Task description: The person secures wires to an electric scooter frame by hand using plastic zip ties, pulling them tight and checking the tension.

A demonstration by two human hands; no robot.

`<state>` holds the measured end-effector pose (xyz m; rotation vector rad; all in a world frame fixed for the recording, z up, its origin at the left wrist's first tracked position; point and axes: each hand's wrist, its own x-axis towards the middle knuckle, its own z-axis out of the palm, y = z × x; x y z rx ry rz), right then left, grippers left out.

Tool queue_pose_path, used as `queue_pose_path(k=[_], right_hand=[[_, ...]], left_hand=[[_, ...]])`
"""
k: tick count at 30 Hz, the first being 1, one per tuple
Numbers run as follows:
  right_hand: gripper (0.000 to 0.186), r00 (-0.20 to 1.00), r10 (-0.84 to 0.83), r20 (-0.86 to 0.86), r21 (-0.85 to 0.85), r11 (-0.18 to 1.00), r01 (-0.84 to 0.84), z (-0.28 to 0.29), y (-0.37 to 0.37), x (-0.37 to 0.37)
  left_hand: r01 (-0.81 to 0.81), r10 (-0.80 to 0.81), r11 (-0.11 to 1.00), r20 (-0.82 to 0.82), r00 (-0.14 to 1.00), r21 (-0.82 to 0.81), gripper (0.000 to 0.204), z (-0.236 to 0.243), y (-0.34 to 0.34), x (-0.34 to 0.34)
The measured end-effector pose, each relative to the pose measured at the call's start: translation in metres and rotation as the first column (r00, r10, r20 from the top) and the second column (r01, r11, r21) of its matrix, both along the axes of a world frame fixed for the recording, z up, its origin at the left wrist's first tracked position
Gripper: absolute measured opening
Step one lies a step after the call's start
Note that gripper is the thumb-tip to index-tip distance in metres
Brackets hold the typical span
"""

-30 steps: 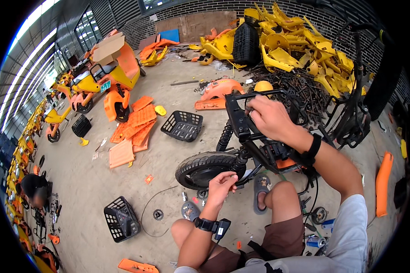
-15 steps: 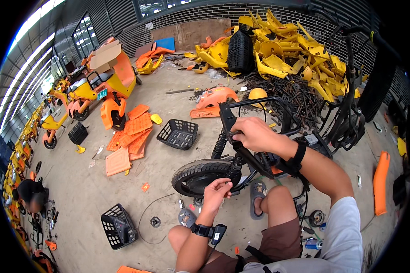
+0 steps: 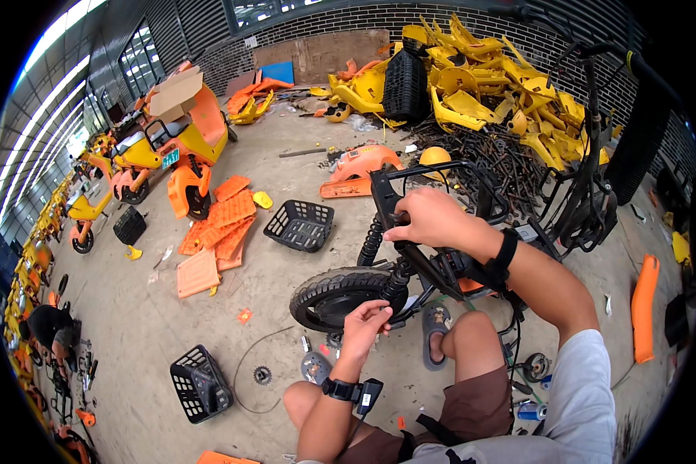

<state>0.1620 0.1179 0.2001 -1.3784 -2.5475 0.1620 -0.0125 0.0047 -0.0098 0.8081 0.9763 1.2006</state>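
Note:
A stripped black scooter frame (image 3: pixel 419 267) stands before me, with its rear wheel (image 3: pixel 329 298) pointing left. My right hand (image 3: pixel 433 218) reaches over the frame's upper end, fingers and thumb closed round the black bracket (image 3: pixel 383 195) near the shock mounts. Below that bracket runs a coil shock absorber (image 3: pixel 372 241). A second shock absorber (image 3: pixel 397 280) comes down beside the wheel. At its lower end is my left hand (image 3: pixel 366 326), thumb and fingertips pinched together. Whatever these fingertips hold is too small to make out.
Black baskets (image 3: pixel 300 226) (image 3: pixel 201 384) lie on the concrete floor, beside a sprocket (image 3: pixel 263 376) and a loose cable. Orange panels (image 3: pixel 223 220) are stacked farther left. Yellow shells (image 3: pixel 472 100) heap up at the wall. Parked scooters (image 3: pixel 162 151) stand far left, and a crouching person (image 3: pixel 50 325) is below them.
My right thumb has slid out to the front of the bracket, and the hand has shifted slightly. My left hand stays pinched at the lower shock end. The view has moved a little.

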Motion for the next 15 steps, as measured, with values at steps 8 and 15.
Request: queue_pose_path(k=[8, 15], right_hand=[[0.03, 0.979, 0.17, -0.117, 0.08, 0.984, -0.161, -0.014, 0.019, 0.012], [0.023, 0.995, 0.093, 0.031, 0.049, 0.994, -0.094, -0.003, 0.01, 0.0]], left_hand=[[0.001, -0.001, 1.0, -0.011, 1.0, 0.0, 0.02, 0.005, 0.001, 0.001], [0.0, 0.0, 1.0, -0.008, 1.0, -0.004, 0.02, 0.007, 0.0, 0.002]])
